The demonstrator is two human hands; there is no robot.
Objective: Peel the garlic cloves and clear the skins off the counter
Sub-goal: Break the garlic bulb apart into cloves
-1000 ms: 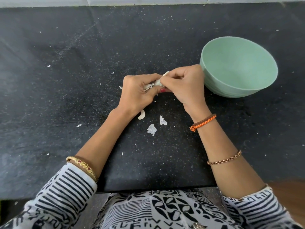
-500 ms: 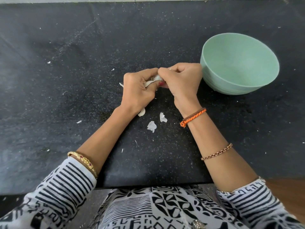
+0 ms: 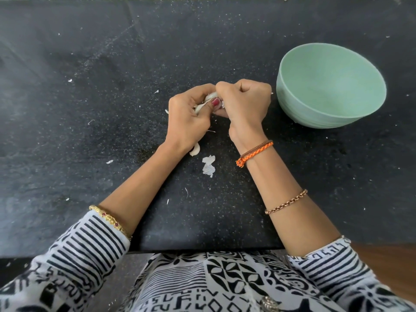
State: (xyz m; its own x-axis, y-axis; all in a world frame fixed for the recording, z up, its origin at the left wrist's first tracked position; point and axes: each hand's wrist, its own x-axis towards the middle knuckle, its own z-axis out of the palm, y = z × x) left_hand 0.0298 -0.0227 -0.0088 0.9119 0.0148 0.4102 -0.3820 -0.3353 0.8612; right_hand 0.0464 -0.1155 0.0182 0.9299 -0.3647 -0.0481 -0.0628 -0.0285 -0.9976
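Note:
Both hands meet over the middle of the black counter. My left hand grips a white garlic clove, its thumb pressed on the papery skin. My right hand has its fingers curled round the clove's other end, and most of the clove is hidden between the two hands. A curved piece of garlic lies on the counter just under my left wrist. Two torn skin flakes lie between my forearms.
A pale green bowl stands right of my right hand and looks empty. Small skin bits are scattered over the counter to the left. The counter's front edge runs just before my body.
The hands stay joined on the clove. My right hand has turned so its knuckles face up, and my left thumb now shows on the skin.

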